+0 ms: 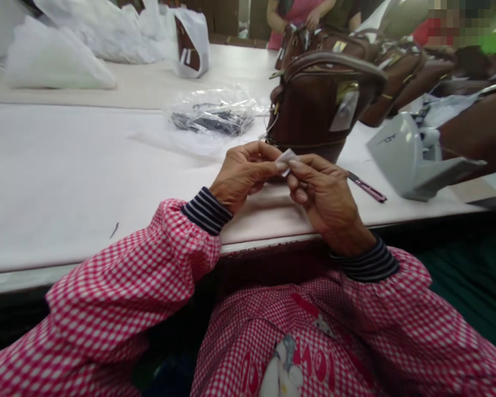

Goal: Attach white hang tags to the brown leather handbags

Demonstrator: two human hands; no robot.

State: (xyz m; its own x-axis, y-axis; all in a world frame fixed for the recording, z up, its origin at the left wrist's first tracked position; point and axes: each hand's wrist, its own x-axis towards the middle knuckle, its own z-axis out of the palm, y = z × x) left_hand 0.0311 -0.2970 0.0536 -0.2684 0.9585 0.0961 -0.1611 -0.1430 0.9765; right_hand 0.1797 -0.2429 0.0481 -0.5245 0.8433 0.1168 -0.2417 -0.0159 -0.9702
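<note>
A small white paper piece [287, 156] is pinched between my two hands, just in front of a brown handbag [310, 110]. My left hand [248, 168] grips its left side with thumb and forefinger. On the other side, my right hand [324, 193] closes its thumb and fingers on the same piece. The handbag stands upright with its handle raised and a clear-wrapped tag on its face; my hands cover its lower front. To the right of my right hand lies a slim pink-and-black tool [367, 187], perhaps a cutter or tweezers.
A grey tape dispenser [413, 160] stands at the right. Behind the bag lies a clear plastic bag [213, 118] with dark contents. More brown handbags [397, 82] line the right back. White wrapping [58, 55] heaps up far left. Across the table, a person [300, 16] is handling bags.
</note>
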